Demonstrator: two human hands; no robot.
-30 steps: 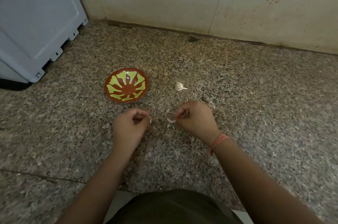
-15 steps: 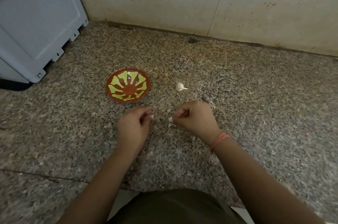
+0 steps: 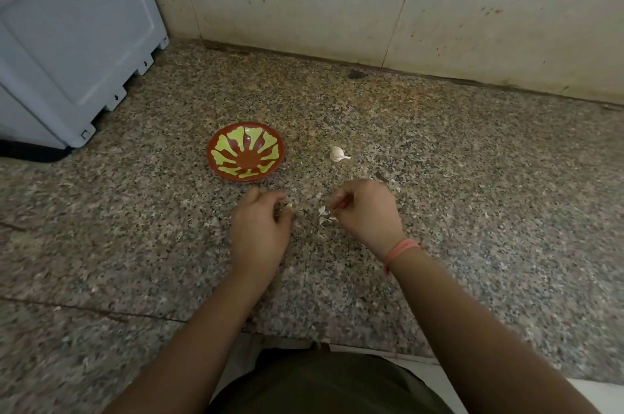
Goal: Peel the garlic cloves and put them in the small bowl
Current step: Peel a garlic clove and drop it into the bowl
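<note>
Head view: the left hand [image 3: 260,227] pinches 1 clove [image 3: 288,206] at its fingertips, the small bowl [image 3: 245,156] just above it in frame (nearer this hand); the right hand [image 3: 366,211] is curled, contents unclear.

clove [image 3: 289,206] mostly hid by left hand [image 3: 260,227] | right hand [image 3: 366,211] contents too small to tell | grey bin [image 3: 67,42] cut L edge

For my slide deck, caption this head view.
Left hand pinches a clove near the red bowl; skins lie by the right hand.
</note>
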